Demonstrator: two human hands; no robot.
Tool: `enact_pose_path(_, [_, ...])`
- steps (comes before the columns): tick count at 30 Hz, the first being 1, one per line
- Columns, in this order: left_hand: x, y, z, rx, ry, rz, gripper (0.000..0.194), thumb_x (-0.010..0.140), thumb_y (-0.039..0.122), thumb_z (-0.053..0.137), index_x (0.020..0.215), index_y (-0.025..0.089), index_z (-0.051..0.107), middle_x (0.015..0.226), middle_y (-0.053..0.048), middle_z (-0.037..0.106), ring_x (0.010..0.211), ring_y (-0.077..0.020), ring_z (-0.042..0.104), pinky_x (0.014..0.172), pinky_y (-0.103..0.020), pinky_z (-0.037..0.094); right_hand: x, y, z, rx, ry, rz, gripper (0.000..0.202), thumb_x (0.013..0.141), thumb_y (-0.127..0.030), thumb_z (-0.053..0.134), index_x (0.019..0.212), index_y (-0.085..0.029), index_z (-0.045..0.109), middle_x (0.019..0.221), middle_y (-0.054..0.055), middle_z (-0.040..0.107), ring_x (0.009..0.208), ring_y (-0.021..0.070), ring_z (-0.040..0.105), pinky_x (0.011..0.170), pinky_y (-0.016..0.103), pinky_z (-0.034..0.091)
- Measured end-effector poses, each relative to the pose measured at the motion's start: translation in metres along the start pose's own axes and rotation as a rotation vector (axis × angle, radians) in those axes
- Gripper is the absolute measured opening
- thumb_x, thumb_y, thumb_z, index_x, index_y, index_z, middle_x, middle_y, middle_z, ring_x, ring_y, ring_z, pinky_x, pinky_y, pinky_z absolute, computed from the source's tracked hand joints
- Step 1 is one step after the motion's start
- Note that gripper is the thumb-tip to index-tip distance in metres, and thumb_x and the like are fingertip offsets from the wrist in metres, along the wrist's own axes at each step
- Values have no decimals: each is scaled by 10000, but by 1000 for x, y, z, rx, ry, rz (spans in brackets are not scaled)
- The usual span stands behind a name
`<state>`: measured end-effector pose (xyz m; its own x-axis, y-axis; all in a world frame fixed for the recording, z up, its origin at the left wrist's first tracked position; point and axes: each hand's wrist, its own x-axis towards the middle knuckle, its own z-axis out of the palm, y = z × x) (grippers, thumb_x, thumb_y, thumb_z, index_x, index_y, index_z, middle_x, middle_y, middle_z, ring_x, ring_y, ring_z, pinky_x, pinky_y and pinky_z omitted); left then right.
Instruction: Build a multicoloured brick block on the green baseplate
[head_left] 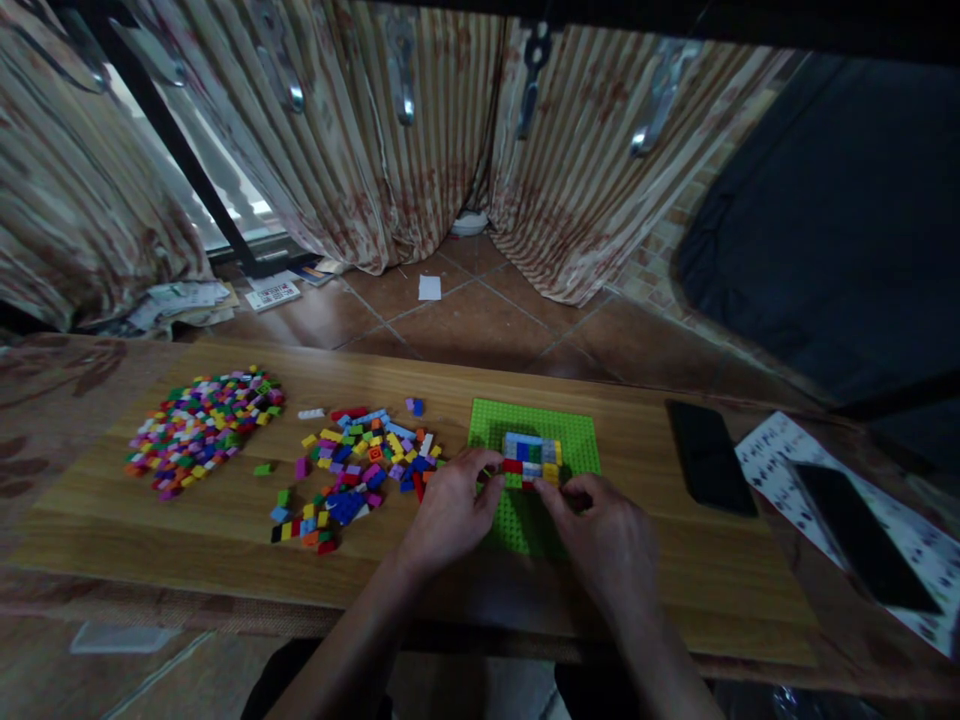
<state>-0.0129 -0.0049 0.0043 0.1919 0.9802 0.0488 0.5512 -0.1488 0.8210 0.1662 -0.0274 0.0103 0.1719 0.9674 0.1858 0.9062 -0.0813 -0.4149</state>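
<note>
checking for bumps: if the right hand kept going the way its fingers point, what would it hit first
Most likely the small brick build on the green baseplate. The right hand points up and left, and its fingertips already sit at the build's near edge; whether they touch it is unclear from this view.

baseplate (577,432), under both hands: bright green, studded.
build (532,455), just beyond the fingertips: blue, white, red, yellow and green bricks.
near pile (352,470), just left of the left hand (450,510): mixed blue, yellow, red, orange, purple, green.
far pile (199,425), well left of that hand: many colours, pink and green among them.
board (712,580): light wood grain.
phone (709,455), right of the right hand (604,535): black.
curtains (360,150), far beyond the hands: beige with brown stripes.
</note>
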Motion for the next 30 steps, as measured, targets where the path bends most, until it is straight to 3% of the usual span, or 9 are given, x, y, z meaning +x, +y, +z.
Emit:
enact_pose_path(5, [0, 3, -2, 11, -1, -11, 204, 866, 194, 521, 1030, 197, 642, 955, -46, 700, 866, -172, 650, 744, -265, 498, 5, 5, -6, 105, 16, 24, 446, 894, -558, 454, 757, -187, 660, 727, 58, 680, 543, 155, 551, 556, 281, 354])
enact_pose_path(12, [0, 3, -4, 30, -11, -23, 185, 867, 198, 522, 1009, 202, 643, 972, -45, 696, 842, -170, 648, 737, -270, 489, 7, 5, 1, 274, -41, 51, 408, 847, -539, 527, 896, -178, 711, 871, 80, 708, 656, 183, 597, 648, 306, 436])
enact_pose_path(30, [0, 0, -6, 32, -14, -20, 183, 867, 186, 516, 1002, 180, 639, 983, -56, 688, 843, -168, 644, 740, -274, 493, 12, 10, 13, 485, -34, 209, 315, 728, -486, 674, 741, -176, 730, 700, 65, 723, 626, 200, 639, 601, 303, 446])
